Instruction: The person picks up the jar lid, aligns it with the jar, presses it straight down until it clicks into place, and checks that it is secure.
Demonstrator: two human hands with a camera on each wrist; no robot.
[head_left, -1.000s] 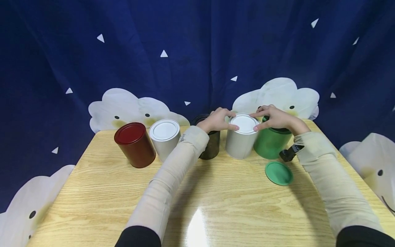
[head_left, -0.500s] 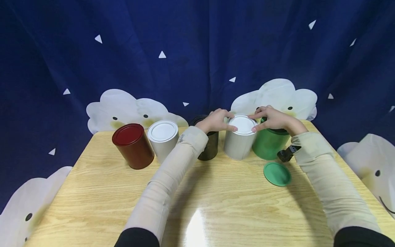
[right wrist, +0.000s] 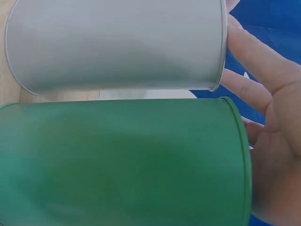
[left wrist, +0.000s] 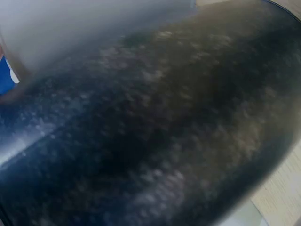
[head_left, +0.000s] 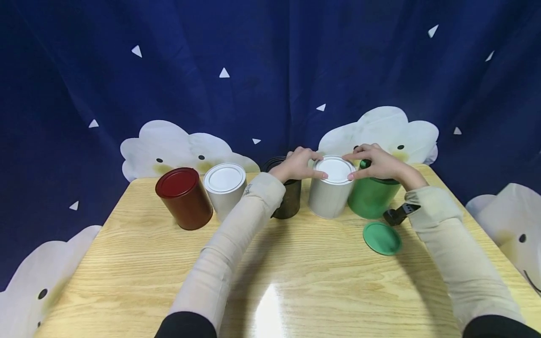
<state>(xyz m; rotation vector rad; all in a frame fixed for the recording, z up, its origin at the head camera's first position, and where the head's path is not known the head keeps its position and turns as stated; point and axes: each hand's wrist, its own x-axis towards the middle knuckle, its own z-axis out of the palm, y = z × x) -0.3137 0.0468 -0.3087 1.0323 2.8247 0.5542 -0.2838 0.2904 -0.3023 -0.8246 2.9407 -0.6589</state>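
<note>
A white can (head_left: 327, 199) with its white lid (head_left: 335, 170) on stands upright between both hands. My left hand (head_left: 297, 164) reaches over the black can (head_left: 289, 199) and grips the lid's left edge, thumb in front and fingers behind. From the other side my right hand (head_left: 376, 162) grips the right edge the same way, above the green can (head_left: 369, 199). In the right wrist view, fingers (right wrist: 256, 52) touch the white can's rim, beside the green can (right wrist: 122, 160). The black can (left wrist: 150, 113) fills the left wrist view, where my left hand's grip is hidden.
A round green lid (head_left: 382, 238) lies flat on the wooden table (head_left: 321, 281) before the green can. Leftward stand a dark red can (head_left: 184, 199) and another white can (head_left: 225, 188), both lidded. A blue curtain (head_left: 270, 84) hangs behind. A black wrist camera (head_left: 399, 214) sits at my right cuff.
Both hands stay on the white can's lid, and the cans keep their places. The head view shifts a little, and my right wrist tilts slightly.
</note>
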